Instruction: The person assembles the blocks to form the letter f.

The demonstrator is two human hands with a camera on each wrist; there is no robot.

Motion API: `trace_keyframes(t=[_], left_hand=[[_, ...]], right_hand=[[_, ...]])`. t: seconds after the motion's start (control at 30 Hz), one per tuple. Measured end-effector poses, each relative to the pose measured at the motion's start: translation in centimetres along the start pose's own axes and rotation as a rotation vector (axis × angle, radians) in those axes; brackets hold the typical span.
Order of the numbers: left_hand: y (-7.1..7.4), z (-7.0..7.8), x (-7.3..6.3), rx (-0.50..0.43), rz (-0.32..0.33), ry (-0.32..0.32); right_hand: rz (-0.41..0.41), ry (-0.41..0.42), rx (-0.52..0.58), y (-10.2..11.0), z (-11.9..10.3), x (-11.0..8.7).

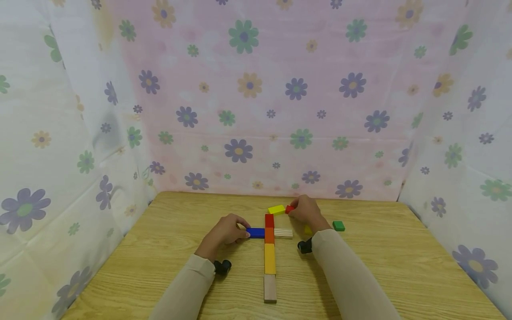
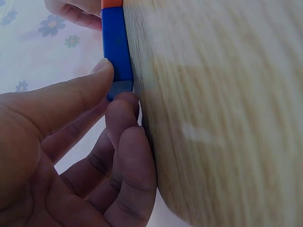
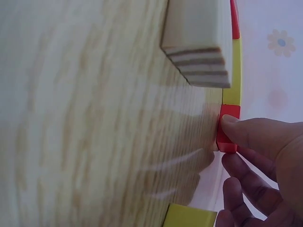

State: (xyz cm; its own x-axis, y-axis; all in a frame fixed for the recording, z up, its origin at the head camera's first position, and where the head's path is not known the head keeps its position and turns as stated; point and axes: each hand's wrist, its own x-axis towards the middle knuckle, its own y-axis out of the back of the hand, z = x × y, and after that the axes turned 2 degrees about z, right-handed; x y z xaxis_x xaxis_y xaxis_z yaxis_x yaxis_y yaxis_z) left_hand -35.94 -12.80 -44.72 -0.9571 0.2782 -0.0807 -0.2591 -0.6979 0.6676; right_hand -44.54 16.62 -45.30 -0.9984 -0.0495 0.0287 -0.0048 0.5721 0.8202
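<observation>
My left hand (image 1: pixel 228 230) pinches the outer end of a blue block (image 1: pixel 257 233) with thumb and fingertips. The block's other end meets an orange block (image 1: pixel 269 235) in a column. In the right wrist view, my right hand (image 3: pixel 265 156) pinches a small red block (image 3: pixel 229 124) between thumb and fingers. That block's end touches a yellow block (image 1: pixel 276 210) near the top of the column. Also in the column are a red block (image 1: pixel 269 220), a yellow-orange block (image 1: pixel 270 258) and a plain wooden block (image 1: pixel 270 289). A pale wooden block (image 1: pixel 283 233) juts right.
A green block (image 1: pixel 338 226) lies right of my right wrist. Another yellow block (image 1: pixel 308 230) is partly hidden by that wrist. All the blocks lie on a wooden table (image 1: pixel 160 266), with flowered cloth (image 1: pixel 272 98) at its back and sides.
</observation>
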Motion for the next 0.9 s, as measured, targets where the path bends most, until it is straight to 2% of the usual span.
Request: trace_keyframes(t=[0.37, 0.9], left_hand=[[0.01, 0.0, -0.01, 0.006, 0.006, -0.001], [0.06, -0.05, -0.01, 0.005, 0.005, -0.005]], right_hand=[[0.01, -0.014, -0.016, 0.56, -0.51, -0.72], [0.022, -0.025, -0.013, -0.05, -0.35, -0.36]])
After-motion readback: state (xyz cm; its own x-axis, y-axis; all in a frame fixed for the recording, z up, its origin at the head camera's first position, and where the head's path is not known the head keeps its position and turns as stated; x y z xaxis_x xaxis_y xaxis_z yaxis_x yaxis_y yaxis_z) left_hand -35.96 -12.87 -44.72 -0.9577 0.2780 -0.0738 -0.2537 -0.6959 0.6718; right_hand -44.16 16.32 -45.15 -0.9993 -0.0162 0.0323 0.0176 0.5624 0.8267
